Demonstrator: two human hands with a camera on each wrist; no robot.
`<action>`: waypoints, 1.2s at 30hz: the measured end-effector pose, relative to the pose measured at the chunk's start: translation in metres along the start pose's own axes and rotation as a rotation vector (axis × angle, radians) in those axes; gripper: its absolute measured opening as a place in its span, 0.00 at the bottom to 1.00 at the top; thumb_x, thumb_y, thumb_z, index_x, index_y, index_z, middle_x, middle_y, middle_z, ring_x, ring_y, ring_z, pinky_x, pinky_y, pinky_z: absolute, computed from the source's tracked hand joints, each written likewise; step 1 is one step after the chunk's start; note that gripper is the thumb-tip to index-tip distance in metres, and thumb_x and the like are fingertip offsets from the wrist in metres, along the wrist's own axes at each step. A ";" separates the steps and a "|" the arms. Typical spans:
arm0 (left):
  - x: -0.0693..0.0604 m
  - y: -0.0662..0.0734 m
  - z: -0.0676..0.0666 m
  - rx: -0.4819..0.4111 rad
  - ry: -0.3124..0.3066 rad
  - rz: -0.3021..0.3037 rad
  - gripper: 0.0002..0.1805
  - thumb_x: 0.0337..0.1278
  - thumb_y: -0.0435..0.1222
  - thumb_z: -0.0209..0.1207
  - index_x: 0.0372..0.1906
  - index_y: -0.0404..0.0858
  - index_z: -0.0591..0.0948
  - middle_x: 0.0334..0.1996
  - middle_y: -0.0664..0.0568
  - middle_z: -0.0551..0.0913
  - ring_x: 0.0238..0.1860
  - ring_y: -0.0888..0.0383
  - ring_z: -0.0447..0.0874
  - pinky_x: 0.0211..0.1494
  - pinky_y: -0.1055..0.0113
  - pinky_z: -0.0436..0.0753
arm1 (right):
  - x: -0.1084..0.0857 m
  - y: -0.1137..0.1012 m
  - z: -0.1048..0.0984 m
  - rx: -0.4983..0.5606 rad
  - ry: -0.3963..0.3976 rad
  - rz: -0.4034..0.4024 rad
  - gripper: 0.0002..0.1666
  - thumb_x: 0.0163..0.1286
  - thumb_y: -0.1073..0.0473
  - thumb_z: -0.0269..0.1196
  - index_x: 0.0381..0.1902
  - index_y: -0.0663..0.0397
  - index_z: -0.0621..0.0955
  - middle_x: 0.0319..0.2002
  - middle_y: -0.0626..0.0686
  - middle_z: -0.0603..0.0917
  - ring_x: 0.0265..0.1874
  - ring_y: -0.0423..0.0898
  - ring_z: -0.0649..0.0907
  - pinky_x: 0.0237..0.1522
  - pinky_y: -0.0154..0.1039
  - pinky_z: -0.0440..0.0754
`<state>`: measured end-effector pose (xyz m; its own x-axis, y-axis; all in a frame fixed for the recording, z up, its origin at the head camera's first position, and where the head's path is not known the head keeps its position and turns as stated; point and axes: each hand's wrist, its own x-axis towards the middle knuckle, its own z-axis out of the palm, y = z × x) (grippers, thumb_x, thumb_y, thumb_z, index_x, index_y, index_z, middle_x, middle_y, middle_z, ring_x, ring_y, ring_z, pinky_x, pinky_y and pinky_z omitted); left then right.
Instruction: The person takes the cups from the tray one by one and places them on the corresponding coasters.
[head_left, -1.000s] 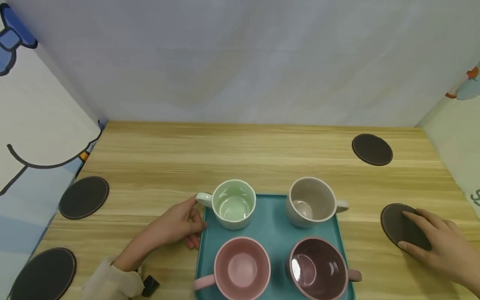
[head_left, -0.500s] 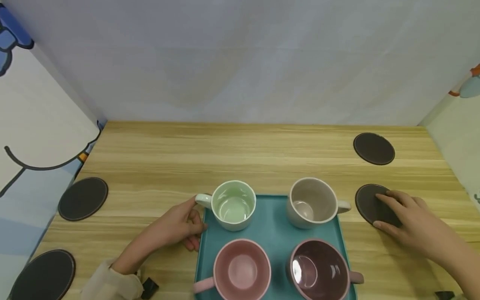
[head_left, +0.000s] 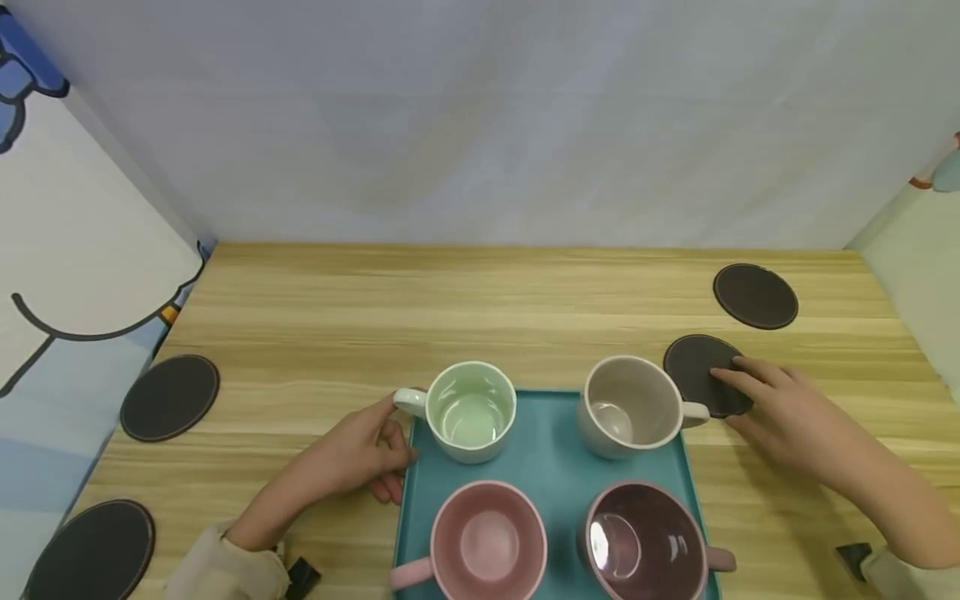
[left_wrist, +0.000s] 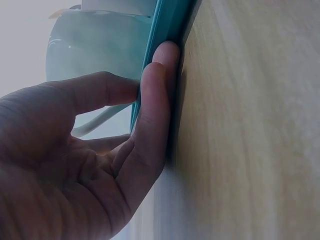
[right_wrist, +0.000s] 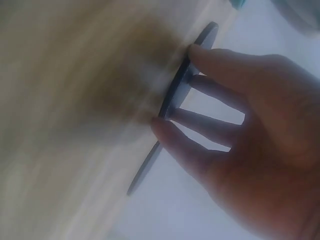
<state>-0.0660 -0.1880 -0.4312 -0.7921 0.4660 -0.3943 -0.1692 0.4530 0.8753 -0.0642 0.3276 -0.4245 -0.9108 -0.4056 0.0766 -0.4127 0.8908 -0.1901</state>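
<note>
My right hand (head_left: 780, 417) holds a round black coaster (head_left: 697, 371) by its edge, beside the beige cup's handle. In the right wrist view thumb and fingertips pinch the coaster (right_wrist: 177, 90), and another dark disc edge (right_wrist: 145, 170) shows beyond. At the teal tray's (head_left: 543, 417) left rim, my left hand (head_left: 360, 454) pinches the edge between thumb and fingers, close to the mint green cup's handle. On the tray stand the mint green cup (head_left: 471, 412), a beige cup (head_left: 630, 408), a pink cup (head_left: 489, 542) and a dark mauve cup (head_left: 648, 542).
One black coaster (head_left: 755, 297) lies at the back right of the wooden table (head_left: 450, 308). Two more, an upper coaster (head_left: 170, 398) and a lower coaster (head_left: 92, 550), lie at the left. A pale wall (head_left: 480, 125) rises behind the table.
The right hand has carried its coaster leftward and a little away from the person, towards the beige cup. My left hand stays at the tray's rim.
</note>
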 end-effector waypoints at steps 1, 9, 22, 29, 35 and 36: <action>0.000 0.001 0.000 0.000 0.001 0.000 0.38 0.65 0.30 0.64 0.77 0.39 0.61 0.27 0.44 0.83 0.21 0.52 0.89 0.25 0.54 0.89 | 0.003 -0.001 -0.001 0.001 0.005 -0.007 0.36 0.59 0.63 0.77 0.65 0.60 0.79 0.61 0.74 0.78 0.54 0.78 0.78 0.50 0.72 0.79; 0.003 0.005 -0.004 -0.008 0.004 0.006 0.39 0.65 0.30 0.63 0.77 0.39 0.61 0.27 0.44 0.83 0.21 0.52 0.89 0.25 0.54 0.90 | 0.035 -0.006 -0.008 0.010 0.009 -0.064 0.33 0.58 0.64 0.77 0.63 0.59 0.83 0.52 0.67 0.83 0.46 0.68 0.82 0.48 0.64 0.80; 0.009 0.009 -0.009 0.009 0.013 0.009 0.38 0.66 0.29 0.63 0.77 0.38 0.60 0.28 0.44 0.82 0.21 0.52 0.89 0.26 0.54 0.90 | 0.080 -0.008 -0.018 0.037 -0.156 -0.032 0.36 0.64 0.62 0.72 0.69 0.63 0.77 0.53 0.70 0.80 0.42 0.57 0.82 0.48 0.57 0.79; 0.008 0.010 -0.008 0.015 0.018 0.008 0.38 0.66 0.29 0.63 0.77 0.37 0.60 0.28 0.44 0.82 0.21 0.53 0.88 0.26 0.54 0.90 | 0.097 -0.015 -0.016 0.052 -0.170 0.014 0.36 0.68 0.63 0.66 0.73 0.64 0.73 0.52 0.69 0.77 0.46 0.60 0.74 0.48 0.54 0.71; 0.001 0.004 -0.002 0.005 0.001 0.003 0.38 0.66 0.30 0.63 0.77 0.37 0.60 0.27 0.45 0.82 0.21 0.53 0.88 0.25 0.55 0.89 | 0.104 -0.024 -0.008 0.033 -0.182 0.048 0.35 0.67 0.66 0.64 0.72 0.66 0.73 0.52 0.70 0.76 0.47 0.65 0.74 0.50 0.59 0.73; 0.001 0.004 -0.001 0.004 0.000 0.002 0.39 0.66 0.30 0.63 0.77 0.37 0.60 0.27 0.45 0.82 0.21 0.53 0.88 0.25 0.55 0.89 | 0.105 -0.025 -0.007 0.024 -0.180 0.048 0.35 0.68 0.66 0.65 0.72 0.65 0.73 0.52 0.70 0.77 0.47 0.65 0.74 0.50 0.59 0.74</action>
<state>-0.0682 -0.1868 -0.4280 -0.7921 0.4670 -0.3930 -0.1659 0.4550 0.8749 -0.1494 0.2640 -0.4046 -0.9122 -0.3951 -0.1090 -0.3668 0.9056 -0.2128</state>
